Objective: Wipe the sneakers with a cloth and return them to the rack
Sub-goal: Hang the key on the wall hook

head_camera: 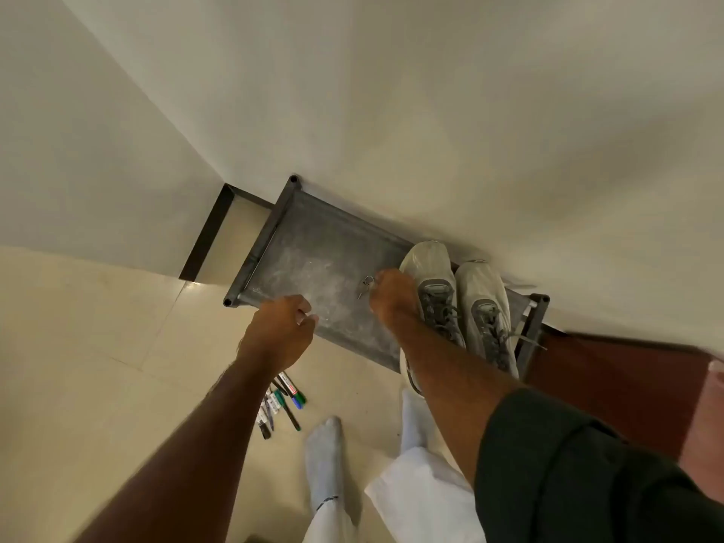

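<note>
Two dusty pale sneakers with grey laces stand side by side at the right end of the grey shoe rack (313, 244), toes toward the wall. My right hand (391, 297) is against the left sneaker (429, 268), fingers curled at its inner side, and my forearm covers its heel. The right sneaker (484, 303) stands free beside it. My left hand (284, 331) hovers over the rack's front rail with fingers curled and nothing visible in it. No cloth is in view.
A small metal clip (365, 286) lies on the dusty shelf just left of my right hand. Several marker pens (284, 399) lie on the tiled floor below the rack. My socked feet (325, 456) stand in front. A dark red panel (611, 386) is at the right.
</note>
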### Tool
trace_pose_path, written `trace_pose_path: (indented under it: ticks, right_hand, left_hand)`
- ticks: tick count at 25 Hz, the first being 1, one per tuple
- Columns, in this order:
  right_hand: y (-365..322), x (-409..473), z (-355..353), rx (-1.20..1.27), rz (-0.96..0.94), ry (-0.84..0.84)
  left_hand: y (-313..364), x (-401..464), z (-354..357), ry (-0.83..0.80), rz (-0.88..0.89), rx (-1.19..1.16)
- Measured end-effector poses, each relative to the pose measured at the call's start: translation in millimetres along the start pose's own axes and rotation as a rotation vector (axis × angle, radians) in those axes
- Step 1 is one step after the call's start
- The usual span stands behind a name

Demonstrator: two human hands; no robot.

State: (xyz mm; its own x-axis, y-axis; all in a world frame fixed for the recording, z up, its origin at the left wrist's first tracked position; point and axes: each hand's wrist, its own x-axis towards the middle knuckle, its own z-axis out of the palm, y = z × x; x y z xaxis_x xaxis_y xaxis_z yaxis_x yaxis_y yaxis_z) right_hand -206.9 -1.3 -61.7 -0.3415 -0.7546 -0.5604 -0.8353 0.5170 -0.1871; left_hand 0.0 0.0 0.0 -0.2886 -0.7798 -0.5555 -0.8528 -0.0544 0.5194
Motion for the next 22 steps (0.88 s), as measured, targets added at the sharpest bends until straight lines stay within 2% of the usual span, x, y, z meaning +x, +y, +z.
trace_pose_path:
  ticks: [5, 9, 12, 17, 22]
  right_hand:
    - [-10, 4, 3, 0.029, 0.116, 0.030]
    - [-6, -7, -12, 0.275, 0.064, 0.004]
    - [-12, -22, -46, 0.420, 0.002, 0.168]
    - [-20, -67, -151, 0.536, -0.260, 0.314]
    - [-38, -161, -311, 0.624, -0.498, 0.568]
  left_hand:
    - [0, 3, 2, 0.001, -0.041, -0.004]
    - [11, -3, -11, -0.014, 0.013, 0.017]
    - [40, -13, -44, 0.012, 0.078, 0.046]
    - [113, -43, -130, 0.146, 0.134, 0.024]
    - [210, -91, -243, 0.301, 0.262, 0.013]
